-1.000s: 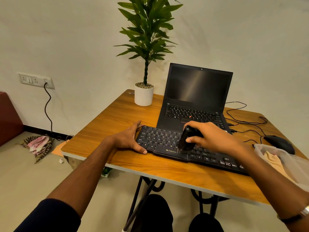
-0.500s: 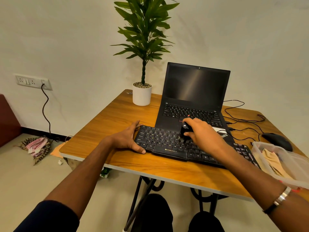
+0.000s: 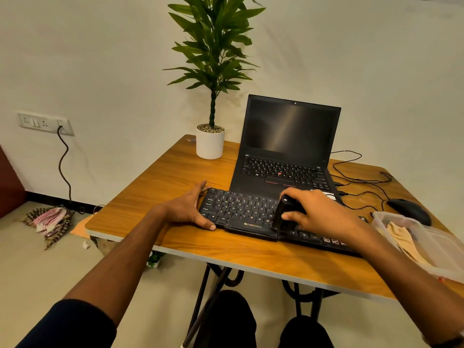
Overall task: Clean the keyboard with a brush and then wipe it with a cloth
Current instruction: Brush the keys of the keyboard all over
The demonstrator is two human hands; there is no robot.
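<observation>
1. Two hands are at work on the black keyboard (image 3: 241,212), which lies along the near edge of the wooden table (image 3: 155,187), in the middle of the frame, just in front of the open laptop (image 3: 283,156).
2. The left hand (image 3: 187,209) rests spread against the keyboard's left end, thumb along its near edge, steadying it and holding nothing.
3. The right hand (image 3: 319,213) grips a dark brush (image 3: 282,217), fingers curled round its handle, its lower end down on the keys at centre right.
4. The step in hand looks to be the brushing; the wiping has not begun.
5. The beige cloth (image 3: 401,238) lies in a clear plastic tub (image 3: 449,249) at the right edge of the frame, untouched.
6. Next, I judge, the brush should sweep along the rows not yet covered, the left hand bracing so the board does not slide.
7. After that the brush must be set down and the cloth fetched from the tub.
</observation>
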